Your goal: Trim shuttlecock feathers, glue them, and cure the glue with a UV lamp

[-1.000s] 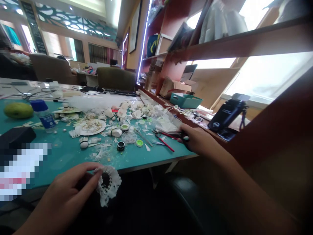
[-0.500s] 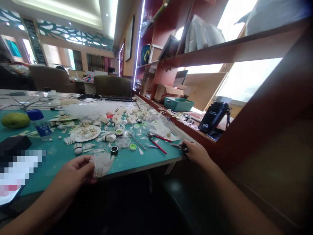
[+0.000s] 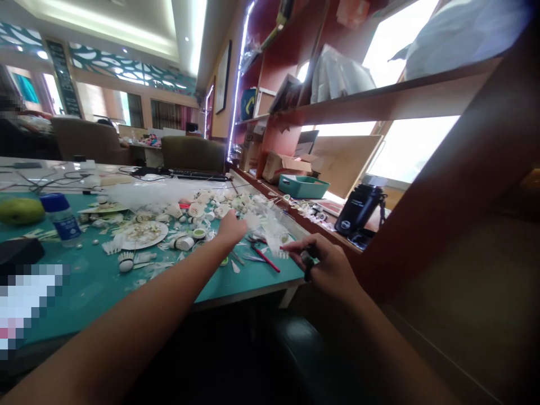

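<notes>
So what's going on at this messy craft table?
A person sits at a teal-topped table strewn with white feather shuttlecocks and trimmings. The left hand reaches out over the clutter toward the pile of white shuttlecock pieces; whether it holds anything cannot be told. The right hand is at the table's near edge, fingers around a small dark-handled tool, probably scissors. A red-handled tool lies between the hands. A blue-capped bottle and a green fruit sit far left.

A craft workshop in an office-like room: a teal bench [image 3: 84, 281] littered with shuttlecocks [image 3: 126, 260] and feather scraps, wooden shelves [image 3: 379, 95] of boxes beside it, armchairs [image 3: 192, 153] beyond.
</notes>
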Tool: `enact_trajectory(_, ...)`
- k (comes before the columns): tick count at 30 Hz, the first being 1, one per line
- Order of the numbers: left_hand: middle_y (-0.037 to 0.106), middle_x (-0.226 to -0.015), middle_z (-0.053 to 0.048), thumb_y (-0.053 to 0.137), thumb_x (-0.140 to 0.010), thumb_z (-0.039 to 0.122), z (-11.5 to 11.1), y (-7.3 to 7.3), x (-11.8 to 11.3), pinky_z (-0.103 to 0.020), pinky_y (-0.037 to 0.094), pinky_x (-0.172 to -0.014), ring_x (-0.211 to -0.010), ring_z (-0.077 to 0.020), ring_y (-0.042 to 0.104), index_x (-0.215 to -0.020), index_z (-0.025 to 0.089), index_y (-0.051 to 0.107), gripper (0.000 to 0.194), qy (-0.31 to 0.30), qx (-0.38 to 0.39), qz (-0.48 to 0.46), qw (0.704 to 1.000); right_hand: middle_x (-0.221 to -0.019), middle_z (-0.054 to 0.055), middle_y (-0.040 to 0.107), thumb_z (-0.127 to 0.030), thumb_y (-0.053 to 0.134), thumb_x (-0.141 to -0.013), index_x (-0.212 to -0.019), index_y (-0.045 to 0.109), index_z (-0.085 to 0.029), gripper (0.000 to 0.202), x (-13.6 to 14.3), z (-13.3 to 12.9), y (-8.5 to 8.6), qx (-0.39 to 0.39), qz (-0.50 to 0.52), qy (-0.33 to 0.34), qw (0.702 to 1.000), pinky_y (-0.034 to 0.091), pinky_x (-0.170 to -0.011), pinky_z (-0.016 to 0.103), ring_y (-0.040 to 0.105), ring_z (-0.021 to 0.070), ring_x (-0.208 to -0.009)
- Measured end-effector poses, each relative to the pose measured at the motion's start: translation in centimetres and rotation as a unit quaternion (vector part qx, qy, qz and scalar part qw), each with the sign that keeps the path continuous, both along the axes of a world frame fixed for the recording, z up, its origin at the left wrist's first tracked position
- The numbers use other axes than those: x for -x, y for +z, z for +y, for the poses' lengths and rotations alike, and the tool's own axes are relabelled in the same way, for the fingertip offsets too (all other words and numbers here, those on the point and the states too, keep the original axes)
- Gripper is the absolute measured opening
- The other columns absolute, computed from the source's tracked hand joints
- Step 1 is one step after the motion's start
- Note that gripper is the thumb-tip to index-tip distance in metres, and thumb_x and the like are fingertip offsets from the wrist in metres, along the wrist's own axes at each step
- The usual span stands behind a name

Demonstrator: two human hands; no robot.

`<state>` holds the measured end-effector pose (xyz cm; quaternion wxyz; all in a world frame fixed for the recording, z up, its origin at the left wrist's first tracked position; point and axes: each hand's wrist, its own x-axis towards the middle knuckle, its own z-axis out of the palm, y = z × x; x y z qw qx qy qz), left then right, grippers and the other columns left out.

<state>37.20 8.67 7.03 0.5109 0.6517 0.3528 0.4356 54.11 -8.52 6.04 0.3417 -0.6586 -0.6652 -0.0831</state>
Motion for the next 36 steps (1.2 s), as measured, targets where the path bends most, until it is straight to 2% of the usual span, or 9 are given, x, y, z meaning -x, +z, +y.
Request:
enact_trajectory(4,0.063,-0.124,-0.009,0.062,-0.096,0.033,-1.8,-0.6,0.5,-0.045,0.056,-0.087,-0.103,-0.0239,0.065,-0.121,0.017,0.061,0.03,-0.021,-0.012,0.004,1.0,-0.094,0.003,0.077,-0.01,0.063,-0.084,-0.1,0.07,-0.024,0.022,3.5,-1.1,0.7,-0.087,0.009,0.125,0.988,0.056,-0.074,0.028,0.073,0.0182,-0.084)
enact_trajectory(9,0.066,-0.072,-0.002,0.031,-0.1,0.057,-7.9,-2.3,8.3,-0.031,0.053,-0.054,-0.056,-0.0173,0.062,-0.094,0.016,0.063,0.053,-0.077,0.037,0.004,0.996,-0.102,0.003,0.078,-0.006,0.059,-0.086,-0.111,0.063,-0.024,0.032,6.4,-1.4,0.4,-0.095,-0.072,0.202,0.972,0.056,-0.075,0.026,0.075,0.0173,-0.085)
enact_trajectory(12,0.062,-0.057,0.002,0.067,-0.085,0.049,-10.6,-2.3,13.2,-0.025,0.047,-0.055,-0.055,-0.0156,0.06,-0.076,0.018,0.062,0.033,-0.096,0.03,0.028,0.995,-0.11,0.005,0.076,-0.002,0.057,-0.083,-0.115,0.058,-0.026,0.039,8.6,-0.7,-0.2,-0.102,-0.086,0.273,0.953,0.057,-0.079,0.029,0.074,0.0195,-0.094)
enact_trajectory(16,0.063,-0.056,0.003,0.066,-0.087,0.042,-12.3,-1.9,17.6,-0.024,0.042,-0.055,-0.055,-0.0144,0.058,-0.067,0.019,0.061,0.03,-0.042,0.024,0.058,0.997,-0.115,0.006,0.075,0.001,0.052,-0.083,-0.118,0.054,-0.028,0.046,12.0,0.5,-0.7,-0.118,-0.061,0.345,0.929,0.058,-0.081,0.032,0.073,0.0215,-0.099)
enact_trajectory(23,0.063,-0.06,0.005,0.067,-0.086,0.038,-12.5,-1.7,22.2,-0.024,0.044,-0.061,-0.06,-0.0138,0.06,-0.075,0.019,0.062,0.023,0.048,0.09,0.002,0.995,-0.095,0.002,0.078,-0.006,0.064,-0.082,-0.108,0.062,-0.028,0.034,17.4,2.3,-0.8,-0.088,0.021,0.337,0.937,0.056,-0.072,0.026,0.075,0.0172,-0.08)
enact_trajectory(27,0.059,-0.056,0.005,0.068,-0.085,0.042,-13.0,-2.8,25.0,-0.023,0.041,-0.056,-0.056,-0.013,0.055,-0.075,0.018,0.065,0.026,0.064,0.115,0.039,0.991,-0.073,-0.001,0.068,-0.024,0.07,-0.085,-0.094,0.058,-0.024,0.015,20.6,1.5,-1.1,0.106,0.191,0.345,0.913,0.047,-0.054,0.022,0.061,0.0127,-0.058)
enact_trajectory(30,0.058,-0.057,0.004,0.061,-0.09,0.047,-13.3,-4.2,26.6,-0.024,0.041,-0.059,-0.058,-0.0135,0.055,-0.076,0.018,0.067,0.032,0.045,0.154,0.032,0.987,-0.068,-0.004,0.054,-0.044,0.073,-0.083,-0.095,0.054,-0.021,0.032,22.2,0.3,-1.9,0.335,0.304,0.369,0.812,0.037,-0.05,0.02,0.044,0.0087,-0.055)
enact_trajectory(32,0.06,-0.06,0.002,0.057,-0.092,0.048,-13.3,-5.1,27.2,-0.026,0.042,-0.062,-0.061,-0.0148,0.056,-0.074,0.018,0.067,0.036,0.041,0.176,0.02,0.983,-0.07,-0.004,0.047,-0.057,0.072,-0.079,-0.095,0.052,-0.02,0.045,22.7,-0.2,-2.7,0.422,0.36,0.382,0.739,0.032,-0.051,0.02,0.038,0.0077,-0.057)
enact_trajectory(36,0.059,-0.064,0.001,0.057,-0.09,0.044,-12.4,-6.7,27.6,-0.029,0.043,-0.068,-0.067,-0.017,0.055,-0.063,0.018,0.063,0.038,0.036,0.165,0.027,0.985,-0.069,-0.003,0.043,-0.075,0.059,-0.08,-0.099,0.053,-0.019,0.06,22.7,-0.2,-4.2,0.506,0.363,0.36,0.694,0.029,-0.051,0.02,0.036,0.0086,-0.058)
